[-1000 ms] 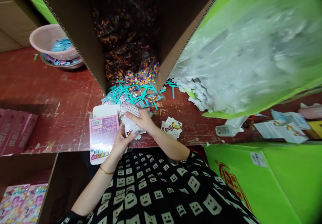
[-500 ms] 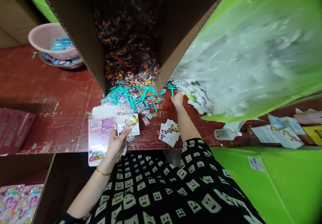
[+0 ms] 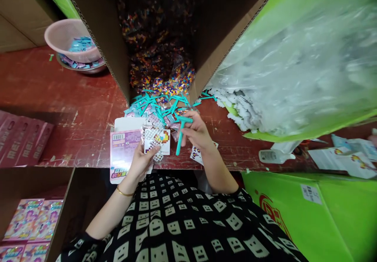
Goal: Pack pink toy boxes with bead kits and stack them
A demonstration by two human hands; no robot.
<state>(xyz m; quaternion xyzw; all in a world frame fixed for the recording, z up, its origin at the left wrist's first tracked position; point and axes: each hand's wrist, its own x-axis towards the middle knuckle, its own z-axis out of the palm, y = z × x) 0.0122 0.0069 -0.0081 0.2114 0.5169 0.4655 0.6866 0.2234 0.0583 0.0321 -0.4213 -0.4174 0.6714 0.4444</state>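
Observation:
My left hand point(image 3: 140, 160) is closed on a printed card point(image 3: 166, 147) with a pixel picture and white plastic grid pieces point(image 3: 152, 133) stacked with it. Under and beside that hand lies a flat pink box point(image 3: 123, 150) with its white flap open. My right hand point(image 3: 199, 133) pinches a teal T-shaped plastic tool point(image 3: 180, 135), its stem pointing down, just right of the card. More printed cards point(image 3: 196, 156) lie on the table, partly hidden by my right wrist. Behind both hands is a pile of teal T-shaped tools point(image 3: 147, 104) with small bead packets.
A tall cardboard carton point(image 3: 238, 18) full of bagged coloured beads point(image 3: 165, 83) opens toward me. White grid pieces spill from a plastic-lined green box point(image 3: 294, 65) at right. A pink basket point(image 3: 70, 26) stands far left, pink boxes point(image 3: 23, 144) nearer. A clear bottle point(image 3: 273, 156) lies right.
My right hand has come back from the tools beside the carton toward my left hand, now carrying one teal T-shaped tool. My left hand keeps its hold on the card and grids.

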